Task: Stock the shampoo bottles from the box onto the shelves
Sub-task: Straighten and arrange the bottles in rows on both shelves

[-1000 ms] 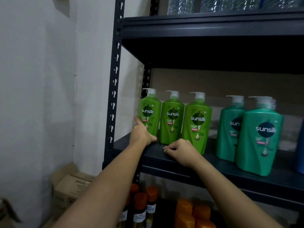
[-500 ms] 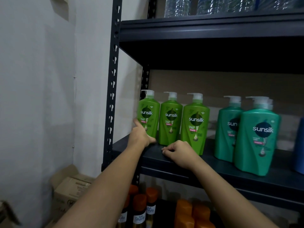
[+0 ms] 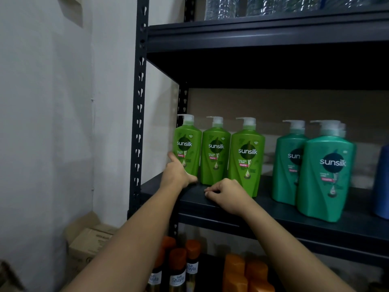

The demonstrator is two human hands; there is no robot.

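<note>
Three light green Sunsilk shampoo pump bottles stand in a row at the left end of the dark shelf (image 3: 273,209): the leftmost bottle (image 3: 188,142), a middle bottle (image 3: 215,152) and a right bottle (image 3: 247,154). My left hand (image 3: 177,174) grips the lower part of the leftmost bottle, thumb across its base and a finger up its left side. My right hand (image 3: 227,196) rests on the shelf in front of the middle and right bottles, fingers curled, holding nothing. Teal Sunsilk bottles (image 3: 326,171) stand further right.
A cardboard box (image 3: 90,243) sits on the floor at the lower left by the wall. Orange-capped bottles (image 3: 179,268) fill the shelf below. Water bottles (image 3: 223,7) stand on the top shelf. A blue bottle (image 3: 383,182) is at the right edge.
Both hands stay where they were on the shelf; the view has shifted slightly. No bottle has visibly moved.
</note>
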